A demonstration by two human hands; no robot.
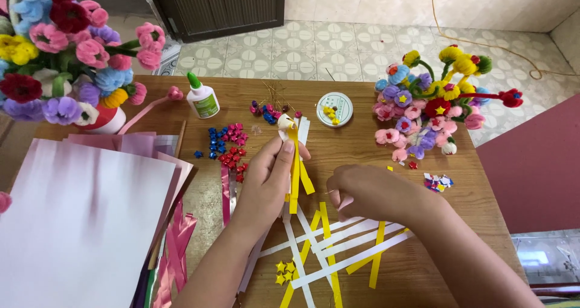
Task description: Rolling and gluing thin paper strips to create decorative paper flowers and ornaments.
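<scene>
My left hand (266,178) is raised over the middle of the wooden table (356,139) and grips a small bundle of yellow and white paper strips (294,163), their tops curled above my fingers. My right hand (365,193) rests on the table just to the right, fingers curled, touching loose white and yellow paper strips (338,241) spread below it. Whether it pinches one is unclear. A few small yellow folded stars (284,270) lie near the front edge.
A stack of pale pink and white paper sheets (84,217) fills the left. Fuzzy wire flower bouquets stand at the back left (66,48) and lie at the right (429,102). A glue bottle (202,97), red and blue folded stars (226,145) and a round thread spool (334,108) sit behind.
</scene>
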